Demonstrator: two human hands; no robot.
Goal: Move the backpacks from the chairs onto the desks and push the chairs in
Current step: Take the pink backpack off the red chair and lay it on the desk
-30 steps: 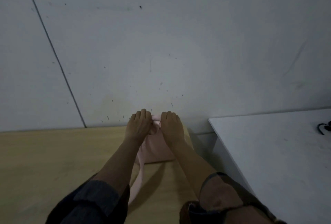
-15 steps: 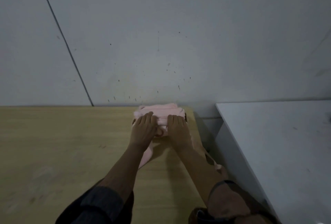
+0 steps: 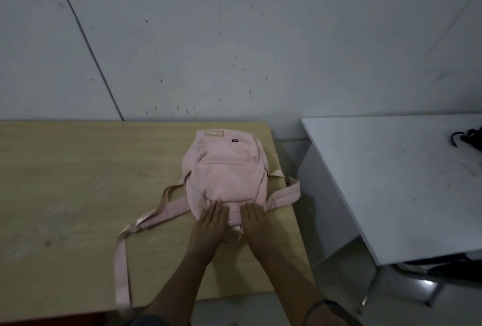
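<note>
A pink backpack (image 3: 225,171) lies flat on the wooden desk (image 3: 78,195), near the desk's right edge, front pocket up and label toward the wall. My left hand (image 3: 208,224) and my right hand (image 3: 257,224) rest palm down on its near end, fingers stretched flat, either side of the carry loop. One shoulder strap (image 3: 122,265) trails left and toward the desk's front edge. The other strap (image 3: 285,196) pokes past the right edge. My thumbs are hidden.
A white desk (image 3: 391,182) stands to the right across a narrow gap, with a black item (image 3: 467,139) at its far right. Under it a dark chair (image 3: 443,271) with a metal leg (image 3: 370,291) shows. A grey wall runs behind both desks.
The backpack has gone from bunched upright under my hands to lying flat on the desk. My hands have slid back to its near end and flattened out.
</note>
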